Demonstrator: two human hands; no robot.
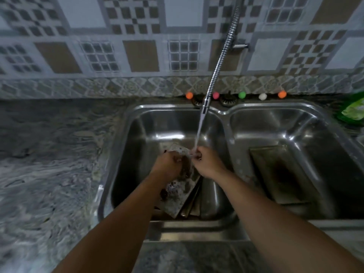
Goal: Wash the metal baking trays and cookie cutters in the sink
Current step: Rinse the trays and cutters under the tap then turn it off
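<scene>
Soapy, dark-stained baking tray (pixel 182 192) tilts in the left sink basin (pixel 137 138); left hand (pixel 167 164) and right hand (pixel 204 162) both grasp it under running water (pixel 198 134)
</scene>
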